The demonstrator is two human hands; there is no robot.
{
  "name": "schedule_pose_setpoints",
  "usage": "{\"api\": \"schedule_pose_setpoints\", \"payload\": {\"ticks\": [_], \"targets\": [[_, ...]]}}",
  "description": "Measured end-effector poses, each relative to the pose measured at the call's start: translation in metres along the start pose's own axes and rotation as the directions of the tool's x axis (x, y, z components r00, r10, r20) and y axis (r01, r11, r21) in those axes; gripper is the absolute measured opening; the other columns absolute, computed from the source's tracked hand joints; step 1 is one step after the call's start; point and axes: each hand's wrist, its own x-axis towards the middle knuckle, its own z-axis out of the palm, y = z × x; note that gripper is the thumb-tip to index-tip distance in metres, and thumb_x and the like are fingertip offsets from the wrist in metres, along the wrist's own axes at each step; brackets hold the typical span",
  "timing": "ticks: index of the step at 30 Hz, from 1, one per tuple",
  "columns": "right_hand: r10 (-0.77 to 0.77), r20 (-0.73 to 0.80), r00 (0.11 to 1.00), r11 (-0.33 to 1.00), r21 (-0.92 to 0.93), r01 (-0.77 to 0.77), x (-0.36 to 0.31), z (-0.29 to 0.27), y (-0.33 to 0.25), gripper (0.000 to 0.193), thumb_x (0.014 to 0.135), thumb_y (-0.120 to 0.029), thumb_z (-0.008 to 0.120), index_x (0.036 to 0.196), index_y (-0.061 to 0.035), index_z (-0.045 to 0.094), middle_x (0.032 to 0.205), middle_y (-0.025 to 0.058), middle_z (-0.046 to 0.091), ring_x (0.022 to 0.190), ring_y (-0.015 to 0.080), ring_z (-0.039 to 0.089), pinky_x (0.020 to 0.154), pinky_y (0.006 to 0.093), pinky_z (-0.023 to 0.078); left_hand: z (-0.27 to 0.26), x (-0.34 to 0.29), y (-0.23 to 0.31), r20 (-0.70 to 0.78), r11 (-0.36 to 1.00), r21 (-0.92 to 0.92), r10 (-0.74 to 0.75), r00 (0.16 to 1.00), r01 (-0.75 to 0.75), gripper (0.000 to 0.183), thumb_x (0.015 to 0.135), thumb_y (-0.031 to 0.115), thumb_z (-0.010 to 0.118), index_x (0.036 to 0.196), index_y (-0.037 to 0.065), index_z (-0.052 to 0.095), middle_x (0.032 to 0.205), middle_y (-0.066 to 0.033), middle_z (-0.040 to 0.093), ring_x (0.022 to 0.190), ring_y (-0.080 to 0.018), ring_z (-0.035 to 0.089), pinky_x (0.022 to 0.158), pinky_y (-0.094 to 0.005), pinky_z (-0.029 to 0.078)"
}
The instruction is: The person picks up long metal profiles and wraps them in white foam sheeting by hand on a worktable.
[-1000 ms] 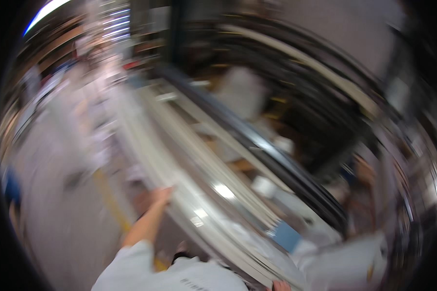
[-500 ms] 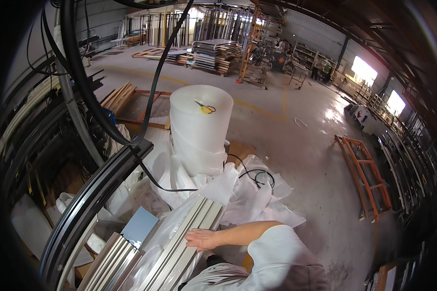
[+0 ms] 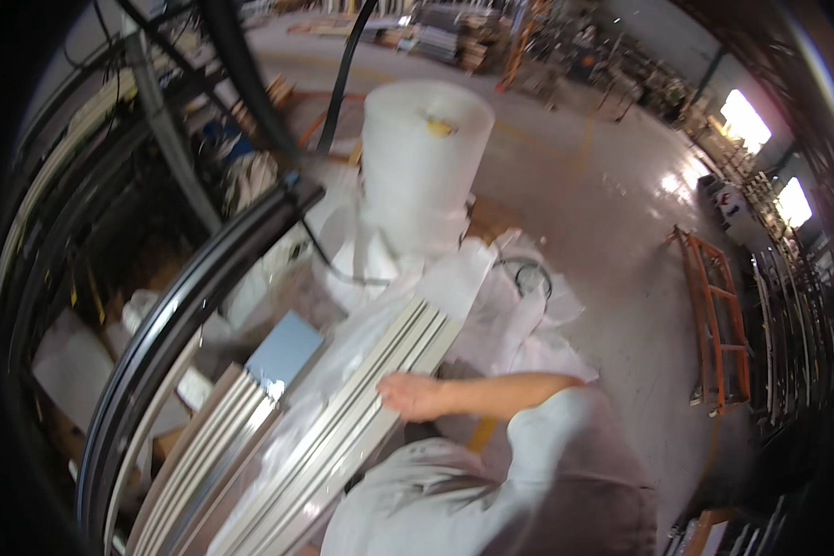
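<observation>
A bundle of long pale aluminium profiles [image 3: 366,417] slants up from the lower edge, on and beside white foam sheeting [image 3: 519,320]. My right hand [image 3: 410,397] lies across the top of these profiles, its blurred fingers stretched over the ridges and not closed round them. My left hand is out of view. Beyond the profiles' far end stands a thick upright roll of white foam wrap [image 3: 417,185]. Scissors with yellow handles [image 3: 440,128] lie on top of the roll. To the left of the bundle is another stack of profiles [image 3: 204,454], with a blue-grey sheet [image 3: 285,352] at its far end.
A dark curved rail [image 3: 171,320] runs along the left, with black cables [image 3: 343,79] hanging above. A thin black cable [image 3: 533,278] coils on the foam sheeting. An orange metal frame [image 3: 718,324] stands at the right beside leaning long bars. Stacked panels [image 3: 440,37] lie far back.
The view has shifted, so the roll and profiles sit higher and farther right in the picture. My right hand keeps nearly the same place on the profiles.
</observation>
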Motion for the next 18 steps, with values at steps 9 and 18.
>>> {"api": "schedule_pose_setpoints", "payload": {"ticks": [9,18], "targets": [[0.216,0.242,0.946,0.972,0.038,-0.232,0.007,-0.022,-0.007,0.043,0.077,-0.019,0.080,0.114,-0.0069,0.063,0.110,0.0102,0.062,0.110,0.0304,0.057,0.100,0.0428,0.044,0.005,-0.014,-0.045,-0.049,0.991,0.130,0.040,0.998,-0.033,0.067,0.097,0.053,0.063,0.133,-0.003,0.061,0.112,-0.0214,0.073,0.082,-0.0370,0.071,0.076,-0.0456,0.057],[0.235,0.233,0.944,0.971,-0.007,-0.240,0.019,-0.028,-0.021,0.040,0.078,-0.017,0.080,0.112,-0.0039,0.062,0.111,0.0104,0.060,0.111,0.0302,0.056,0.098,0.0409,0.046,-0.036,-0.047,-0.008,-0.150,0.649,-0.236,0.712,0.686,-0.724,0.044,0.076,0.021,0.076,0.113,-0.001,0.065,0.101,-0.0229,0.065,0.093,-0.0430,0.063,0.080,-0.0501,0.053]]}}
